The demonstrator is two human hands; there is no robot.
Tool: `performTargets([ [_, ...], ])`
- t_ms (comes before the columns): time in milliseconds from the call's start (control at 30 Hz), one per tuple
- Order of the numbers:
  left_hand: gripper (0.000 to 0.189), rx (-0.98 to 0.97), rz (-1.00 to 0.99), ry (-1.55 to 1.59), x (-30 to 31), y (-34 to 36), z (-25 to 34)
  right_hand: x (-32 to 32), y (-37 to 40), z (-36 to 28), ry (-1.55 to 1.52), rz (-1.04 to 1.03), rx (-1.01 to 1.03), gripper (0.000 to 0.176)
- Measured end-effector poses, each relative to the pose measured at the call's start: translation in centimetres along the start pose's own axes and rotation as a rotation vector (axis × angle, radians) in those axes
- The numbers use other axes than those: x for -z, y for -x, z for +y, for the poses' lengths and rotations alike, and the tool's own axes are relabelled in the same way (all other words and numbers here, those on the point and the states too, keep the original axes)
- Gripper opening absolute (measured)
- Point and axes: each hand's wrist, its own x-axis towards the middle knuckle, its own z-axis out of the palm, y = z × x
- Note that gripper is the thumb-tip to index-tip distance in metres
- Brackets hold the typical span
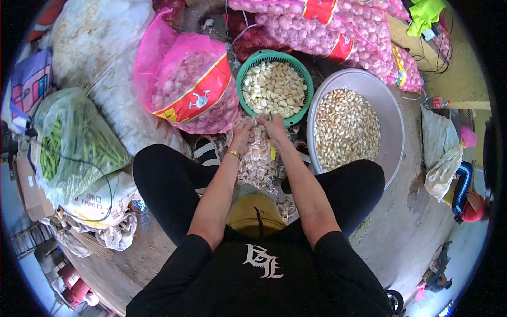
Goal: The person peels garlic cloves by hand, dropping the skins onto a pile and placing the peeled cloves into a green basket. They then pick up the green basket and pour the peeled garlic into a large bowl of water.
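Both my hands work close together over a heap of garlic skins (257, 166), just in front of a green plastic basket (274, 55). My right hand (274, 129) is closed around a small knife (273, 152); its yellow handle end shows below the palm and a narrow blade tip above the fingers. My left hand (243, 135), with a gold-coloured band at the wrist, has its fingers pinched together; what they hold is hidden. Pale peeled garlic cloves (274, 87) fill the basket. To the right, a large grey basin (390, 124) holds many brownish unpeeled cloves (346, 129).
An open pink mesh bag of garlic (182, 84) stands left of the basket. More filled garlic sacks (364, 31) lie at the back right. A clear bag of green pods (74, 145) is far left. Between my legs is a yellow bucket-like seat (248, 211).
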Motion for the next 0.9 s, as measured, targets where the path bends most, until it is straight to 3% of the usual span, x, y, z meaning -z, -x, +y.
performTargets([
  [167, 0.014, 0.128, -0.024, 0.056, 0.7, -3.2, -3.4, 1.6, -1.8, 3.3, -0.078, 0.097, -0.231, 0.023],
  [233, 0.018, 0.133, -0.004, 0.020, 0.9, -4.2, -4.3, 2.1, -2.8, 4.7, 0.063, 0.109, -0.048, 0.020],
  [367, 0.028, 0.087, 0.000, -0.031, 1.5, -5.7, -5.3, 2.3, -5.0, 6.0, 0.260, 0.113, 0.050, 0.021],
  [433, 0.022, 0.067, 0.040, 0.025, 1.2, -5.8, -5.4, 2.1, -5.1, 5.3, 0.586, 0.111, 0.268, 0.027],
  [533, 0.018, 0.051, 0.081, 0.119, 1.2, -5.9, -5.2, 3.0, -4.7, 3.9, 0.634, 0.125, 0.188, 0.042],
  [567, 0.018, 0.058, 0.084, 0.161, 1.2, -6.0, -5.1, 3.8, -4.7, 4.2, 0.744, 0.136, 0.257, 0.043],
  [667, 0.019, 0.040, 0.068, 0.136, 1.7, -6.7, -5.7, 5.4, -4.1, 4.1, 0.681, 0.162, 0.271, 0.044],
  [700, 0.019, 0.041, 0.069, 0.138, 1.4, -6.7, -5.6, 5.3, -4.4, 4.5, 0.713, 0.320, 0.504, 0.037],
  [833, 0.018, 0.060, 0.148, 0.145, 1.4, -6.8, -5.5, 4.9, -5.2, 5.1, 0.696, 0.380, 0.415, 0.036],
  [900, 0.017, 0.064, 0.145, 0.185, 1.5, -7.2, -5.5, 4.9, -5.3, 4.9, 0.744, 0.102, 0.228, 0.033],
])
